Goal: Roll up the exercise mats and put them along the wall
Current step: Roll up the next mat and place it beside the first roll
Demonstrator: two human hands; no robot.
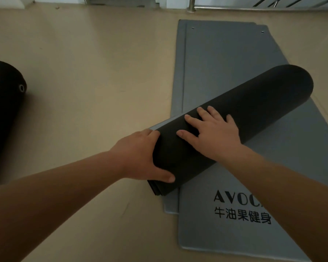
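Observation:
A black rolled mat [254,103] lies slantwise across flat grey mats [225,59] stacked on the floor. My left hand [140,156] cups the roll's near end, thumb underneath and fingers over the top edge. My right hand [212,129] lies flat on top of the roll with fingers spread. The top grey mat carries black printed lettering [240,208] near me, partly hidden by my right forearm.
Another black rolled mat [4,103] lies at the left edge of the beige floor [95,76]. A wall base and a metal railing post [191,4] run along the far side.

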